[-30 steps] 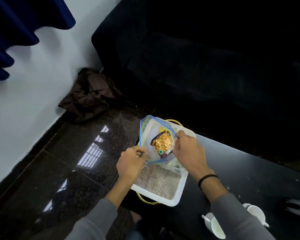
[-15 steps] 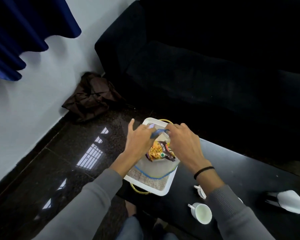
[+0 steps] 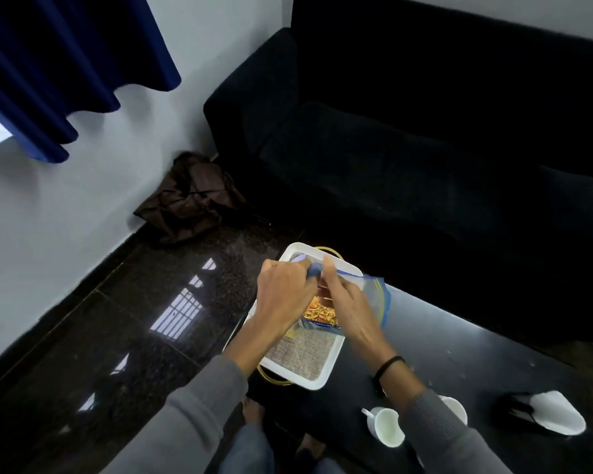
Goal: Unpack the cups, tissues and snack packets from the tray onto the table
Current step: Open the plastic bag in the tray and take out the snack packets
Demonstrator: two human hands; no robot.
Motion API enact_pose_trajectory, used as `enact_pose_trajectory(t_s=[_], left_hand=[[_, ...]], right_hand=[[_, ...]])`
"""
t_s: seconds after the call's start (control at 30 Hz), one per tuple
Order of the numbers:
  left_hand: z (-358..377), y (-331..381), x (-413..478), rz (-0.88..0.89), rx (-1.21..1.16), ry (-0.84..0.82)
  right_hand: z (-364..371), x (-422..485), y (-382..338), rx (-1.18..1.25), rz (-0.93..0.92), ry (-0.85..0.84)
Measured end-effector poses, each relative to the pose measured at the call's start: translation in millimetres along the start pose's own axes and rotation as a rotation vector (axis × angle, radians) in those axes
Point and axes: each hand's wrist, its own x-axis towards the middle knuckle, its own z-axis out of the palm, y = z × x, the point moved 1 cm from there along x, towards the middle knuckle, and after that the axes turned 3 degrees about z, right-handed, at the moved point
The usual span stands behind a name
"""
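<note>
A white tray (image 3: 317, 381) with a woven mat and gold handles sits at the left end of the black table (image 3: 459, 354). Above it both hands work a clear zip bag (image 3: 375, 299) with a blue seal. My left hand (image 3: 283, 297) pinches the bag's blue top edge at the left. My right hand (image 3: 343, 299) pinches the same edge close beside it. An orange snack packet (image 3: 319, 313) shows inside the bag between my hands. Two white cups (image 3: 386, 427) stand on the table near my right forearm, one partly hidden by the sleeve.
A white folded tissue (image 3: 555, 417) lies on the table at the right. A black sofa (image 3: 425, 148) stands behind the table. A crumpled brown bag (image 3: 189, 196) lies on the glossy dark floor by the white wall, under a blue curtain (image 3: 55, 70).
The bag, held upright and open a second ago, has dropped lower over the tray and swung right. Both hands have come together at its top edge. My view has tilted up.
</note>
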Motion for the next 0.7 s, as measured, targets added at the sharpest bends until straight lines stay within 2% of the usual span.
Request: enact_pose_trajectory(t_s=[0.1,0.2,0.27,0.3,0.37,0.43,0.53,0.6,0.7], left_hand=[[-6.7,-2.3,-7.8,0.070,-0.101,-0.026],[-12.7,-17.0,-12.1,0.069,-0.310,-0.270],[-15.6,-28.6,-14.3,-0.058,-0.663,-0.424],[-15.6,-34.5,-15.1,-0.156,-0.796,-0.433],[-10.6,-45.9,-15.3,-0.299,-0.816,-0.309],[0.9,-57.6,-16.0,-0.404,-0.644,-0.209],[17.9,-62.1,-18.0,-0.629,-0.623,-0.267],[22.6,-56.9,-18.5,-0.726,-0.762,-0.378],[26.8,-53.2,-23.3,-0.830,-1.192,-0.459]], right_hand=[[3.2,6.9,-6.5,0.152,0.086,-0.015],[-4.3,4.9,-13.1,0.209,0.075,0.045],[-13.7,3.6,-14.9,0.214,0.041,0.067],[-18.6,2.1,-16.4,0.210,0.014,0.066],[-26.9,-3.9,-20.8,0.240,-0.033,0.042],[-32.6,-7.3,-25.0,0.305,-0.028,-0.004],[-39.9,-9.6,-33.9,0.450,-0.007,-0.094],[-44.8,-11.6,-41.2,0.604,0.029,-0.176],[-55.2,-16.7,-48.4,0.702,0.041,-0.288]])
